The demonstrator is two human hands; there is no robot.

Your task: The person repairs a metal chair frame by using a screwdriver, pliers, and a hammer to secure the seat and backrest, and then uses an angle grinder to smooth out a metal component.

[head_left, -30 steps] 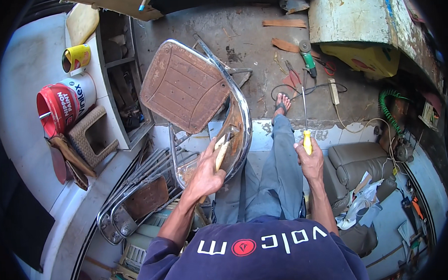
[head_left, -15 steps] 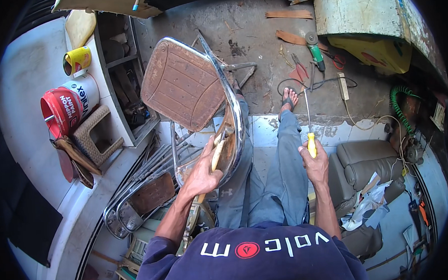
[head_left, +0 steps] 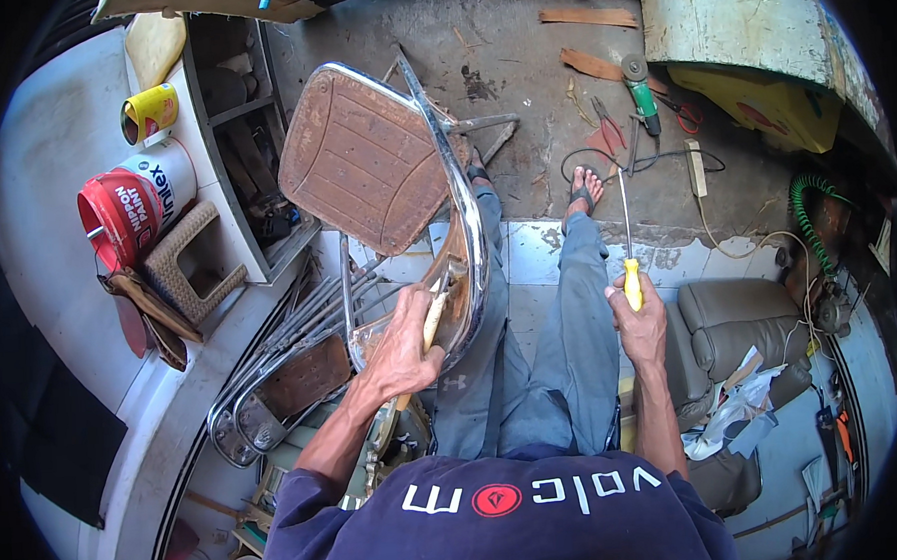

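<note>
In my right hand (head_left: 638,317) is a screwdriver (head_left: 633,284) with a yellow handle, its long shank pointing away from me. My left hand (head_left: 403,347) is closed round a wooden-handled tool (head_left: 432,323); I cannot make out its metal end against the chair. That hand is at the inner side of the chair's rusty backrest (head_left: 456,298), which has a bent chrome frame (head_left: 478,241). The chair lies tipped against my left leg, its worn brown seat (head_left: 363,162) facing up. The screwdriver is apart from the chair.
An angle grinder (head_left: 643,101), pliers (head_left: 607,123) and red-handled scissors (head_left: 689,119) lie on the floor ahead. Folded chair frames (head_left: 264,418) lean at left, below paint buckets (head_left: 115,214) on a ledge. A grey padded seat (head_left: 740,317) stands at right.
My right hand and the screwdriver have shifted slightly to the right. The view has moved a little; my left hand keeps its hold beside the backrest.
</note>
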